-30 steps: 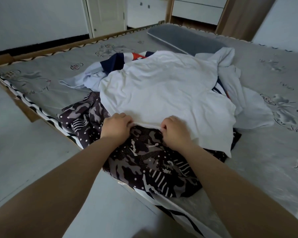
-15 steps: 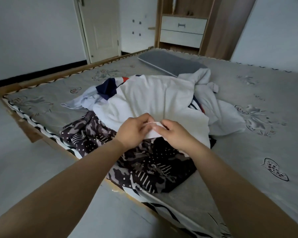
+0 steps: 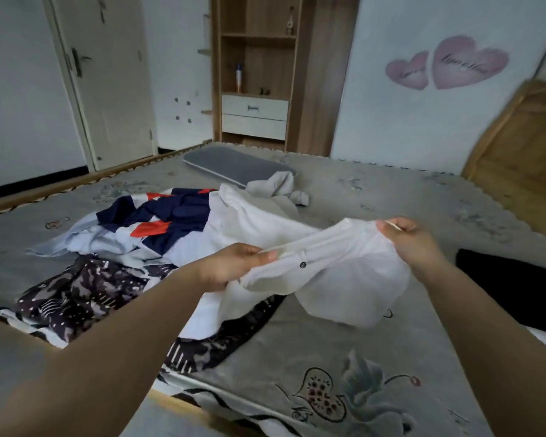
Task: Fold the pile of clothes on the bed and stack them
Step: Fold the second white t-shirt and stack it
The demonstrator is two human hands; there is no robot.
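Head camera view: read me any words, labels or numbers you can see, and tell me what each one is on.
Nothing can be read.
Large pink heart sticker on the wall: script lettering, too blurred.
Small pink heart sticker: script lettering, too blurred.
Dark button on the white shirt: a marking, too small.

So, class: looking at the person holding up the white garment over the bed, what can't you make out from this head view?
- White garment: bunched between left hand and right hand, so its type is unclear.
- Black item: cut off by the right edge and the right forearm.
- Writing on the pink hearts: blurred.
- Small things on the shelf: too small.
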